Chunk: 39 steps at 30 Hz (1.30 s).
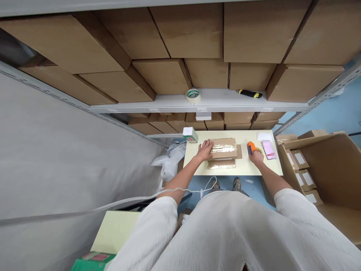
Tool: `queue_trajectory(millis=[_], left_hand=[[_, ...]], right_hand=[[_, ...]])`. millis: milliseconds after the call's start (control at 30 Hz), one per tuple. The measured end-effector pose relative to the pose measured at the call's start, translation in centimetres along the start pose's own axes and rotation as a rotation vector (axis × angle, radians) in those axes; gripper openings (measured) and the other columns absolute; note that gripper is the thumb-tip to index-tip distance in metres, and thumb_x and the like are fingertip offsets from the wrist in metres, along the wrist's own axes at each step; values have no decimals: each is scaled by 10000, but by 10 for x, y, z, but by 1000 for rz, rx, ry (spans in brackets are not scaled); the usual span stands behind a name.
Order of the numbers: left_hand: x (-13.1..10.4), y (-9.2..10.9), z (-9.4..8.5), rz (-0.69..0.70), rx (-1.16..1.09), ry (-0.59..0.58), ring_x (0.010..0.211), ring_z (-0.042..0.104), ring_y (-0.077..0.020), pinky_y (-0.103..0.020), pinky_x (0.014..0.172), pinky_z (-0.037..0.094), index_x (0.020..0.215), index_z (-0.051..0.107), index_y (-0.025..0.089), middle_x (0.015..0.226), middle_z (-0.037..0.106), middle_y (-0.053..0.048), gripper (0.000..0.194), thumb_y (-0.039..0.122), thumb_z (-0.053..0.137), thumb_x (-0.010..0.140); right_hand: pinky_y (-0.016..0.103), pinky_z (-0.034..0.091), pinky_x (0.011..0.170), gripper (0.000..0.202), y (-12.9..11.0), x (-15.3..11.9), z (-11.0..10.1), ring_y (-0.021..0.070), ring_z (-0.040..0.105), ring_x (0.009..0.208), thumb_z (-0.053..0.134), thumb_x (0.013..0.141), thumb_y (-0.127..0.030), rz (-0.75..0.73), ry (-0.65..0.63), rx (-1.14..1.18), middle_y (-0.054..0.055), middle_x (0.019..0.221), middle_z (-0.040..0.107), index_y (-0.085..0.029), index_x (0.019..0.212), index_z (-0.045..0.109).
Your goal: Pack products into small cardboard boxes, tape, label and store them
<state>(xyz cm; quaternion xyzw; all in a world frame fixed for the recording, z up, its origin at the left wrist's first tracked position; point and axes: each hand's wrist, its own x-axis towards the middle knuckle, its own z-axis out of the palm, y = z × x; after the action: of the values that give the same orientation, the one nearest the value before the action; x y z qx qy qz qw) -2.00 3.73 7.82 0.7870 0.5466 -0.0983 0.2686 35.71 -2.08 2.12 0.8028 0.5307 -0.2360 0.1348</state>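
Note:
A flat cardboard box [223, 148] lies on the pale yellow table [194, 165], with shiny clear tape across its top. One flap sticks out at its right side, and a taped cardboard strip [221, 164] shows along the near side. My left hand [205, 150] rests on the box's left end, fingers stretched out. Off to the right of the box, my right hand [256, 156] is closed around an orange tape dispenser [251, 146], apart from the cardboard. Part of the yellowish tape roll shows beside that hand.
A small white and green box [190, 134] stands at the table's back left. At right lie a phone [269, 149] and a white item [264, 136]. The shelf [220, 96] holds cartons, a tape roll [193, 95] and a utility knife [249, 93]. A large open carton [332, 165] stands right.

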Motion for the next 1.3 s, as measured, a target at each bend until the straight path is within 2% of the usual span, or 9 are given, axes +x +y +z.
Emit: queue_trajectory(millis=[133,300,467,567,667,867,1100,1200,1300], left_hand=[[-7,-3,4,24,5,26,1726,67,-348,-625,1360,109,1703,324,280,1860,106,-151,893,336,725,907],[-19,-5,17,94,1,69,1729,70,-316,-611,1370,52,1731,301,247,1856,141,-148,754,352,540,1024],[-20,8,30,215,-46,130,1730,59,-295,-548,1386,26,1772,218,220,1860,130,-125,728,427,389,1095],[-16,14,37,292,-31,134,1731,46,-285,-526,1392,3,1783,175,189,1858,130,-128,766,460,374,1095],[-14,13,44,325,-3,124,1731,52,-274,-495,1397,-24,1784,154,154,1852,145,-145,813,483,395,1081],[-17,0,49,294,-17,135,1731,-14,-290,-524,1399,-29,1794,74,162,1858,121,-133,947,569,474,1038],[-25,0,51,101,-45,218,1727,-39,-344,-571,1391,-29,1793,-19,163,1857,112,-153,1025,611,492,1026],[-23,-2,46,-42,-129,262,1723,41,-378,-591,1383,48,1795,0,194,1855,125,-157,978,658,434,1051],[-13,-4,34,-185,-255,312,1689,226,-388,-555,1343,249,1790,54,179,1851,137,-177,832,577,313,1107]], right_hand=[[393,529,876,434,-2,-7,2,340,700,1147,510,1073,-385,-21,45,-29,247,1261,701,-146,1414,628],[440,480,1010,474,-22,-25,-13,379,612,1280,384,1110,-373,-79,274,-36,261,1369,640,-117,1446,599],[508,396,1176,540,-84,-53,-20,384,506,1421,342,1109,-354,-544,382,-7,211,1568,572,-149,1555,567],[543,278,1299,635,-122,-67,-7,358,342,1611,287,1134,-455,-782,323,-65,164,1747,415,-170,1677,453],[545,164,1362,765,-140,-71,9,337,208,1693,295,1124,-573,-871,249,-157,160,1818,271,-141,1755,300],[578,69,1383,869,-118,-59,13,330,104,1719,342,1101,-631,-832,238,-230,157,1842,150,-151,1793,127],[637,82,1361,833,-95,-56,10,361,74,1718,387,1095,-602,-712,281,-211,156,1850,139,-202,1791,164],[641,151,1341,808,-101,-56,2,391,167,1696,381,1098,-597,-595,335,-101,178,1839,183,-197,1780,215],[601,341,1263,759,-112,-49,-17,415,386,1596,316,1110,-517,-373,354,89,232,1796,284,-150,1768,225]])
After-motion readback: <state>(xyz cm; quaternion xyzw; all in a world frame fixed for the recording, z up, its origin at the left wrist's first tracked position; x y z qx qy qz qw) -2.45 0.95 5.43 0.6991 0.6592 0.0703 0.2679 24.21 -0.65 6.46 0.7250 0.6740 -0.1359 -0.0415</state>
